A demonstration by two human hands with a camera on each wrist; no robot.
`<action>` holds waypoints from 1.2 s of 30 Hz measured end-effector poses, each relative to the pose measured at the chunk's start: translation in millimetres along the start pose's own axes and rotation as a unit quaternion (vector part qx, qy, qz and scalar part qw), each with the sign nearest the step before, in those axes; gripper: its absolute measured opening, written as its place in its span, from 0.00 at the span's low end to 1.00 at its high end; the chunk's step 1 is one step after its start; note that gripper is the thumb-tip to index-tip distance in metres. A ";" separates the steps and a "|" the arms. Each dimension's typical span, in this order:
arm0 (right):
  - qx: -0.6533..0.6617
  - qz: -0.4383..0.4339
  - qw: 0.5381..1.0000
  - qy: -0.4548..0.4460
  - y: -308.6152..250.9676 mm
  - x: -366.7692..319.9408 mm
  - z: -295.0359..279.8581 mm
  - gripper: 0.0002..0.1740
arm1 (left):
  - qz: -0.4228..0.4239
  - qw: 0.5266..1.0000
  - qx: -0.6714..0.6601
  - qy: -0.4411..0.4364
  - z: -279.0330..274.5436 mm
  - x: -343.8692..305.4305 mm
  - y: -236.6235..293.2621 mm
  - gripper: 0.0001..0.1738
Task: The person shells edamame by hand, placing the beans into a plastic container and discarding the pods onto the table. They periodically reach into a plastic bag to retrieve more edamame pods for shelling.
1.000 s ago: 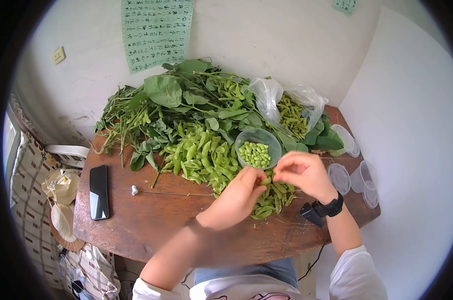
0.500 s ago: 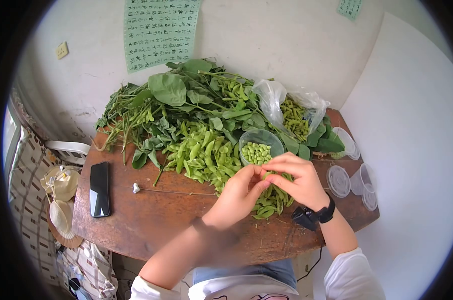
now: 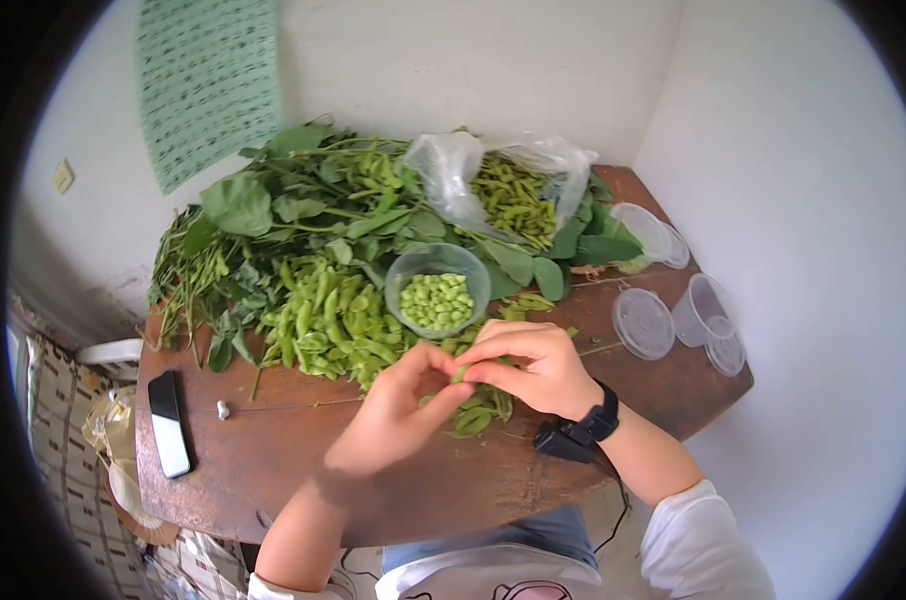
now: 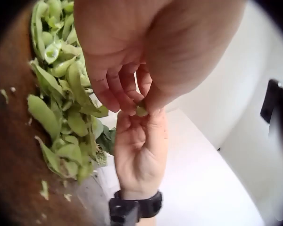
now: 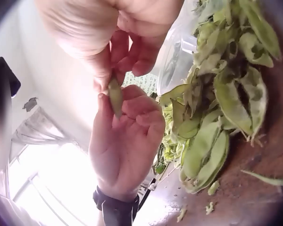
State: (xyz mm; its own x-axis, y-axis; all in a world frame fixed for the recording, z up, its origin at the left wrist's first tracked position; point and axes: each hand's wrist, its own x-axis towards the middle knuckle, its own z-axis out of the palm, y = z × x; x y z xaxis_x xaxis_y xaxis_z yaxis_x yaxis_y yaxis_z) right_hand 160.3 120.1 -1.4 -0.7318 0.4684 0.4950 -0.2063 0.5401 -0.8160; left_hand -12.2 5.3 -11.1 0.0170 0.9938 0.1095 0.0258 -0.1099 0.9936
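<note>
In the head view, the left hand (image 3: 393,405) and the right hand (image 3: 538,370) are meeting over the brown wooden table (image 3: 273,460), thumbs and fingertips pinching one small, slender green pod (image 3: 461,374) between them. Right in front of them the round clear plastic bowl (image 3: 398,272) is holding loose pale-green beans (image 3: 436,302), with a heap of plump green pods (image 3: 328,315) sitting just beside it. In the right wrist view, flat, split green shells (image 5: 240,103) are lying on the wood near the hands.

Head looks down; closer wrist views apparently share one pod (image 5: 115,98).
</note>
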 end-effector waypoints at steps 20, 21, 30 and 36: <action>0.270 0.103 0.957 0.030 -3.8 -0.7 -28.1 0.07 | 0.024 0.992 -0.006 0.121 -4.6 41.6 34.3 0.06; 0.280 0.090 0.954 0.058 -0.7 -0.6 -27.4 0.07 | 0.070 0.973 0.147 0.166 -8.2 51.3 35.4 0.06; 0.239 0.008 0.957 0.163 10.5 2.5 -27.1 0.07 | 0.245 0.807 0.489 0.223 -1.1 66.3 19.6 0.16; -0.256 -0.059 0.936 0.235 11.9 2.2 -26.4 0.08 | 0.134 0.955 0.111 0.239 5.0 29.8 11.3 0.13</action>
State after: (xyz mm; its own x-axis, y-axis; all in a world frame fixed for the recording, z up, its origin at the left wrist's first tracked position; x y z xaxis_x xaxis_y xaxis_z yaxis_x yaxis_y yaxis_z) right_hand 173.3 146.0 -2.1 -0.3320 0.5753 0.7475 0.1587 0.8153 -0.5569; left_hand -6.4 33.5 3.3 -0.4039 0.8172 0.4112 0.2964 -0.3083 0.9039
